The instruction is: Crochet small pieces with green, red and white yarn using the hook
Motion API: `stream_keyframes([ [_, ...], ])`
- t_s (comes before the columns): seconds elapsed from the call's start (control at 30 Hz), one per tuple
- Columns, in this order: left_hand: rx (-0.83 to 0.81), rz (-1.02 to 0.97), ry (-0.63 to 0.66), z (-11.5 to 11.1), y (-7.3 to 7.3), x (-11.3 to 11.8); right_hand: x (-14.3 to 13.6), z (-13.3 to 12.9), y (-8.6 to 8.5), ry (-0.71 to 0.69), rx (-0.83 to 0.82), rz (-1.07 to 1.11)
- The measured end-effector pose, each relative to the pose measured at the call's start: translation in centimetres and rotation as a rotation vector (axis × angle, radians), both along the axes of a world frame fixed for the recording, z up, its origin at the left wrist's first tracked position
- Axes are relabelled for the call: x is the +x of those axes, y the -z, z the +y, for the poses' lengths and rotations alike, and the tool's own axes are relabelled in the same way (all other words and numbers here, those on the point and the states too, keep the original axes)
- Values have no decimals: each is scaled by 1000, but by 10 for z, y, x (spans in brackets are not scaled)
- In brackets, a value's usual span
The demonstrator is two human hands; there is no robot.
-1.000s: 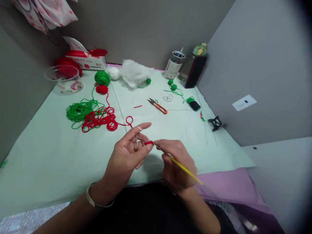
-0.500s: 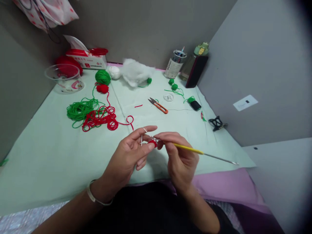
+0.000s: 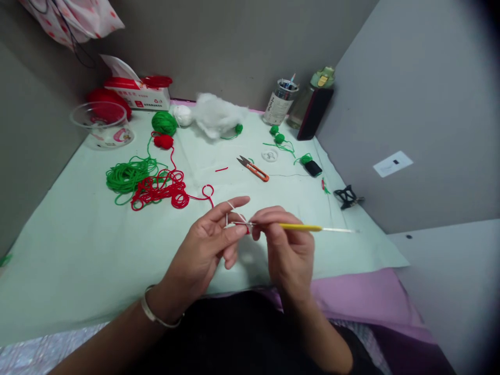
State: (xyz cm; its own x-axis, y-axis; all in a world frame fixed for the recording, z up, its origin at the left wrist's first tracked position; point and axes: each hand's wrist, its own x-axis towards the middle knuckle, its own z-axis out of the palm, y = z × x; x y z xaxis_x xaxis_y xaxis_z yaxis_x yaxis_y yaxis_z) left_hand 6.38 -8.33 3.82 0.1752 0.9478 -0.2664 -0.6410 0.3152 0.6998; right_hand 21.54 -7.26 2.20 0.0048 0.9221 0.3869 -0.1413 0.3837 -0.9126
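Note:
Between thumb and fingers, my left hand (image 3: 209,239) pinches a small red and white crochet piece (image 3: 246,229), mostly covered by the fingertips. White yarn (image 3: 230,206) loops over its raised index finger. My right hand (image 3: 291,245) is closed around the yellow grip of a crochet hook (image 3: 300,227). The hook's thin metal end lies at the piece, by the white yarn; its other metal end points right. Beyond my left hand, red yarn (image 3: 160,191) lies in loose coils beside a tangle of green yarn (image 3: 128,176).
Orange thread snips (image 3: 253,169) lie mid-table behind my hands. Farther back are white stuffing (image 3: 219,117), a green yarn ball (image 3: 164,123), a clear tub (image 3: 102,127), a tissue box (image 3: 148,98) and a pen can (image 3: 281,104). A black claw clip (image 3: 347,196) sits at the right edge.
The crochet hook has turned from slanting down to the right to nearly level, and its working end now reaches farther left over the piece. My right hand has shifted slightly left.

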Motion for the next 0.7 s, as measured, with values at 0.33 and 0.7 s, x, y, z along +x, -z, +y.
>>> stream_keyframes([
  [0.33, 69, 175, 3, -5, 4, -2, 4, 3, 2, -69, -187, 146],
  [0.7, 131, 342, -137, -9, 2, 3, 8, -15, 8, 85, 284, -448],
])
